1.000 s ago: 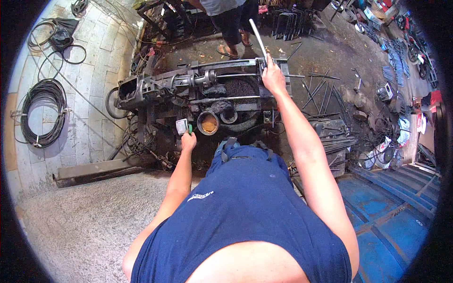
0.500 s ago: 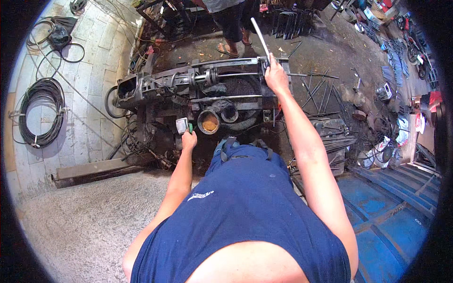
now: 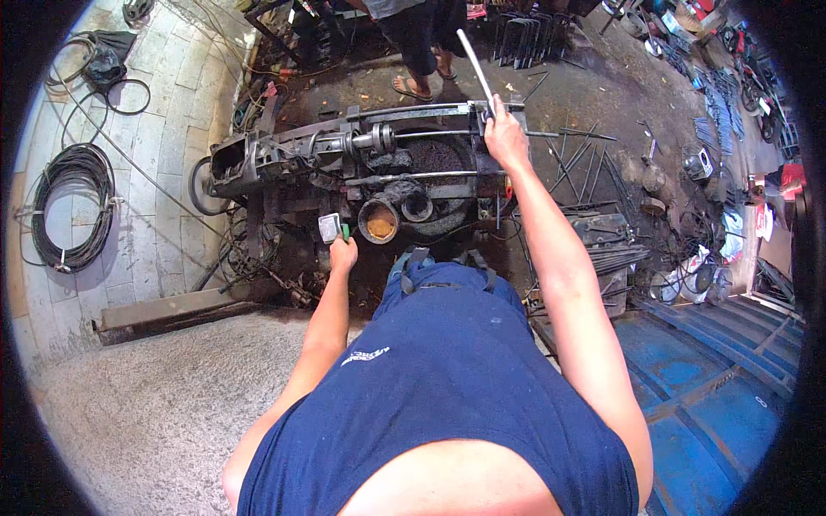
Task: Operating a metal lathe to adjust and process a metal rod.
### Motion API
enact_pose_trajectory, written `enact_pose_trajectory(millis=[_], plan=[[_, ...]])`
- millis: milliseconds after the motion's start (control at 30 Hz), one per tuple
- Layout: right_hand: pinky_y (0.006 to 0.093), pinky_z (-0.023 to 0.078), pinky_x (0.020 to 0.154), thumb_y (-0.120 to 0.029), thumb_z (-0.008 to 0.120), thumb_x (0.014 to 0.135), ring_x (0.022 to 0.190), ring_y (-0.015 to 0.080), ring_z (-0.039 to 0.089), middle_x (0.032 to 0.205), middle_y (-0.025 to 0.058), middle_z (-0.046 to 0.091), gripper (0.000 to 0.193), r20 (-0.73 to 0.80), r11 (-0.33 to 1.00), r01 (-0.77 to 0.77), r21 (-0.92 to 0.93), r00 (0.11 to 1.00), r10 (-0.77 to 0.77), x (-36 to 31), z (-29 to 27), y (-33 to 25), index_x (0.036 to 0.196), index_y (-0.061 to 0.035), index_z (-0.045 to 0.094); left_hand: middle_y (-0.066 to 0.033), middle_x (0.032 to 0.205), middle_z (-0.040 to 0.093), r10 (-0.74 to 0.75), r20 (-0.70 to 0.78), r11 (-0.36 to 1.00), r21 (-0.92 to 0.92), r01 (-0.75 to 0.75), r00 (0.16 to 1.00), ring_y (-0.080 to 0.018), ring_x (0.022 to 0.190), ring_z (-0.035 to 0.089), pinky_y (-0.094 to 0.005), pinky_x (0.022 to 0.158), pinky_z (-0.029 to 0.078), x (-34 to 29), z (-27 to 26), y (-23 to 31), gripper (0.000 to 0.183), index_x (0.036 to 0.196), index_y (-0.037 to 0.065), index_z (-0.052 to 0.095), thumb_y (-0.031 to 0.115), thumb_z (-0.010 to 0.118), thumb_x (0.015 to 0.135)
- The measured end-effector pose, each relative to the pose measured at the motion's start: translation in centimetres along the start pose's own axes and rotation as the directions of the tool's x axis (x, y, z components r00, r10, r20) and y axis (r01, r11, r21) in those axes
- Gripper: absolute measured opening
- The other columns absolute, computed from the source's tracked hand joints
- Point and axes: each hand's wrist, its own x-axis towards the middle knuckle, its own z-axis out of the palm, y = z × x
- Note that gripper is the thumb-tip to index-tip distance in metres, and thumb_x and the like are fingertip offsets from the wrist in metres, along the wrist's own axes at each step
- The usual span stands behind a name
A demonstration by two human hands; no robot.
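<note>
My right hand (image 3: pixel 503 138) reaches out over the far side of the greasy black machine (image 3: pixel 361 172), its fingers wrapped tight around the lower end of a pale metal bar (image 3: pixel 475 62) that slants up and away from the machine's top rail. My left hand (image 3: pixel 342 254) sits at the near edge of the same machine, fingers closed around a small tool with a green handle and a flat grey head (image 3: pixel 329 227), held just left of the round rusty opening (image 3: pixel 379 224) in the machine's front. A dark cup-shaped part (image 3: pixel 416 206) sits right beside that opening, toward my right arm. To the left of the machine a coil of black cable (image 3: pixel 73 206) lies on the pale tiled floor, well apart from it. On the right side of the machine thin steel rods (image 3: pixel 585 159) lie scattered across the dirty ground. Beyond the machine, on its far side, another person's legs and sandalled feet (image 3: pixel 413 86) stand close to it.
</note>
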Motion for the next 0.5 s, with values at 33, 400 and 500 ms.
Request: enact_pose_trajectory(millis=[33, 400, 500], plan=[[0.0490, 0.052, 0.078, -0.021, 0.050, 0.090, 0.088, 0.0410, 0.064, 0.097, 0.0262, 0.062, 0.053, 0.003, 1.000, -0.015, 0.009, 1.000, 0.015, 0.0, 0.0, 0.0, 0.140, -0.0082, 0.038, -0.0272, 0.107, 0.063, -0.004, -0.004, 1.000, 0.004, 0.004, 1.000, -0.0420, 0.103, 0.059, -0.0476, 0.089, 0.047, -0.1, -0.1, 0.1, 0.041, 0.120, 0.005, 0.057, 0.029, 0.052, 0.087], [0.0489, 0.051, 0.081, -0.027, 0.047, 0.093, 0.092, 0.0407, 0.063, 0.103, 0.0251, 0.062, 0.052, -0.010, 1.000, -0.015, 0.021, 1.000, 0.015, 0.1, 0.3, 0.5, 0.140, -0.0078, 0.037, -0.0274, 0.110, 0.061, 0.027, -0.007, 0.999, -0.027, -0.027, 1.000, -0.0413, 0.106, 0.058, -0.0467, 0.090, 0.046, 0.5, 0.5, -0.4, 0.044, 0.124, 0.005, 0.055, 0.028, 0.051, 0.087], [0.0490, 0.051, 0.081, -0.026, 0.047, 0.092, 0.092, 0.0410, 0.063, 0.103, 0.0256, 0.062, 0.051, 0.010, 0.998, -0.056, 0.012, 0.998, 0.056, 0.0, 0.1, 0.0, 0.139, -0.0072, 0.038, -0.0280, 0.109, 0.061, 0.031, -0.011, 0.999, -0.029, -0.031, 0.999, -0.0416, 0.106, 0.058, -0.0469, 0.090, 0.046, 0.4, 0.5, -0.6, 0.045, 0.124, 0.003, 0.055, 0.029, 0.051, 0.087]])
